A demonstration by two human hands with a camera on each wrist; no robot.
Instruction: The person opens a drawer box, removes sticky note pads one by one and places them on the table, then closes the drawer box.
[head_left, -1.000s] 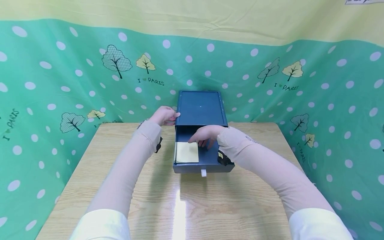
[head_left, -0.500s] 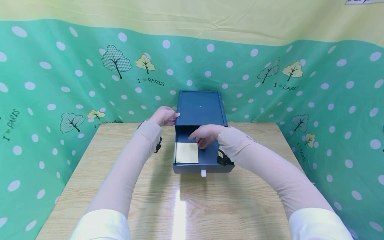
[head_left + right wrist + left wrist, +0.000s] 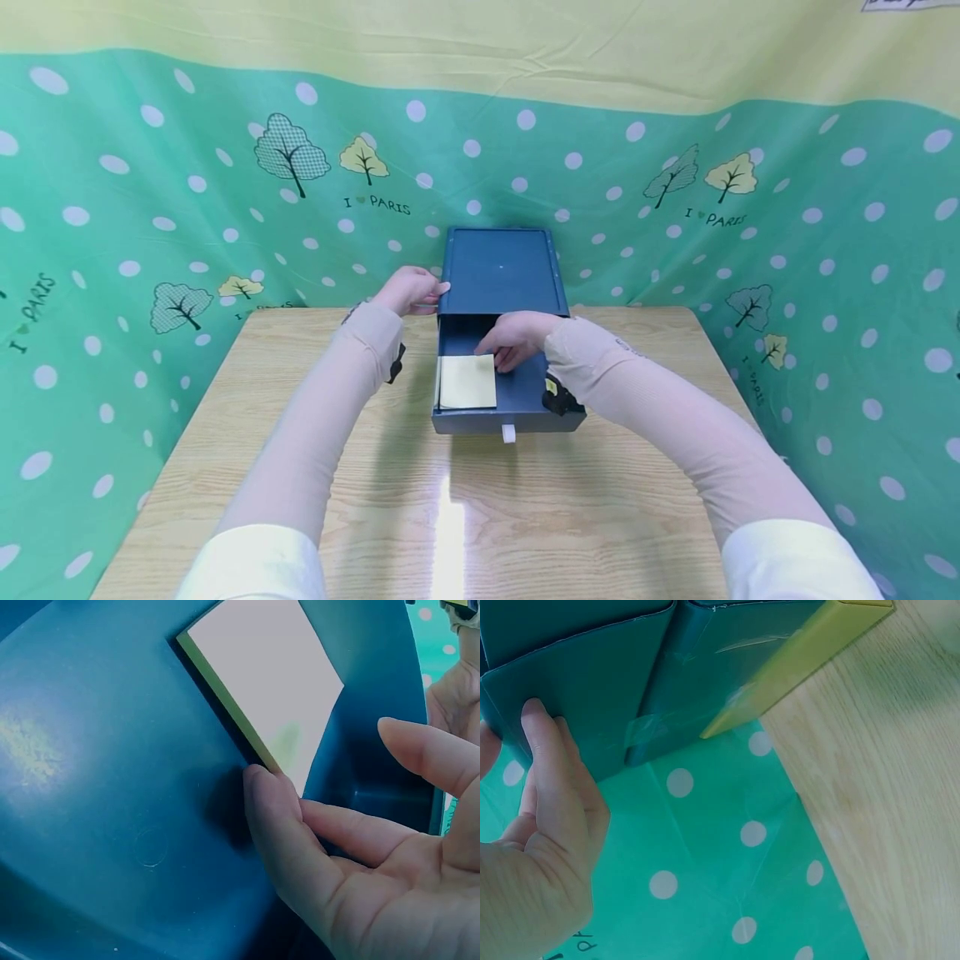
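A dark blue drawer box (image 3: pixel 501 271) stands at the back of the table with its drawer (image 3: pixel 480 423) pulled out. In the drawer's left front corner lies a square pad of pale yellow sticky notes (image 3: pixel 468 382). My right hand (image 3: pixel 521 335) reaches into the drawer; its fingertips meet a corner of the sticky note pad (image 3: pixel 266 667) in the right wrist view, while the thumb (image 3: pixel 420 746) stays apart from it. My left hand (image 3: pixel 411 289) rests on the box's left side, its fingers (image 3: pixel 547 742) laid straight along the blue wall.
A small white pull tab (image 3: pixel 509 433) hangs from the drawer front. Under the box's blue sections is a yellow part (image 3: pixel 810 664), close to the wooden table (image 3: pixel 315 467). A green dotted curtain (image 3: pixel 225 167) hangs right behind the box and along both sides.
My right hand's fingers have drawn in from the drawer's middle to the pad's corner. The index finger lifted off the pad and came back down near its edge. My left hand stays put.
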